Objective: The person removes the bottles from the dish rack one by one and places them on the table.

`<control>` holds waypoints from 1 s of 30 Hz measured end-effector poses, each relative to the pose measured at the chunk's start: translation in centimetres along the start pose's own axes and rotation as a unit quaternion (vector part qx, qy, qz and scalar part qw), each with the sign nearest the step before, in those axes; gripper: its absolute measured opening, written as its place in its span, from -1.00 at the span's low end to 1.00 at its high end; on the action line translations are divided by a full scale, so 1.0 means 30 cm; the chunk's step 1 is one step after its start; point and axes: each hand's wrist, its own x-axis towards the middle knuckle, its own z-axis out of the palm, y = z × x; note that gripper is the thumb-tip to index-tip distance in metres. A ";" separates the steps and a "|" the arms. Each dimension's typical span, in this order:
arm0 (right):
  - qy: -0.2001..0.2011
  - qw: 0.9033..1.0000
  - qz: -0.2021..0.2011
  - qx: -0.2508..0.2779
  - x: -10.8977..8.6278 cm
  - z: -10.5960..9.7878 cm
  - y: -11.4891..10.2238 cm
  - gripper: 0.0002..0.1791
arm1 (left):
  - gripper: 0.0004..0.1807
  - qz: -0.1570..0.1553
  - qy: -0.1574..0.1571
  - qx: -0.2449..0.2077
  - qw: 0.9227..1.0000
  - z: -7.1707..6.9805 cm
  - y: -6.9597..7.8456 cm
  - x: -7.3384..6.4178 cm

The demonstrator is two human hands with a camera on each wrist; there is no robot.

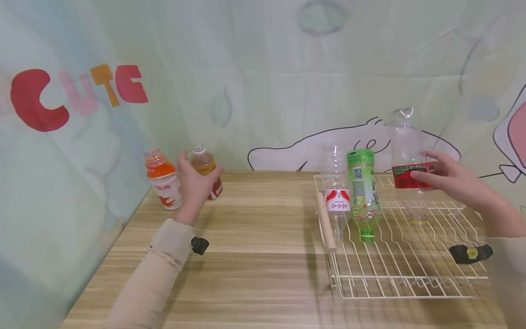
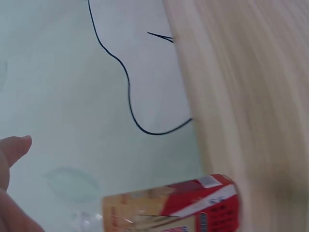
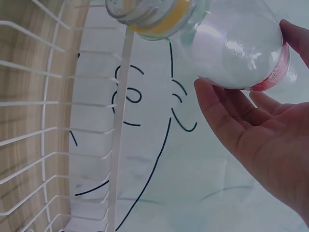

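My right hand [image 1: 456,180] grips a clear plastic bottle [image 1: 407,176] with a red label, its neck pointing down over the white wire rack [image 1: 388,276]. In the right wrist view, the bottle's yellow neck ring [image 3: 164,24] shows close beside the rack's wires. On the left, my left hand [image 1: 194,185] reaches with thumb and fingers spread in front of a brownish bottle [image 1: 204,164] with a yellow and red label. The left wrist view shows this uncapped bottle clear of the visible fingertip [image 2: 18,145]. An orange-and-white bottle [image 1: 166,185] stands just left of that hand.
Two bottles stand neck down in the rack: a clear one [image 1: 339,201] with a red-and-white label and a green one [image 1: 361,192]. A wooden handle [image 1: 326,221] runs along the rack's left side. Printed curtains [image 1: 263,105] border the wooden table [image 1: 246,256].
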 end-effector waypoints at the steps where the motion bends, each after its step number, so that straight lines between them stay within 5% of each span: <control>1: 0.000 1.000 0.000 -0.006 -0.001 0.001 -0.007 -0.16 | 0.10 0.014 0.000 0.002 1.000 -0.002 0.016 -0.005; 6: 0.005 1.000 -0.019 -0.018 -0.003 0.011 -0.042 -0.20 | 0.09 0.101 -0.017 -0.009 0.995 -0.004 0.089 -0.037; 16: -0.012 0.997 -0.079 0.008 0.007 0.061 -0.147 -0.27 | 0.02 0.223 -0.047 0.017 0.973 0.039 0.192 -0.108; 30: -0.086 0.988 -0.127 0.020 0.003 0.166 -0.296 -0.29 | -0.03 0.398 -0.100 0.051 0.911 0.077 0.292 -0.222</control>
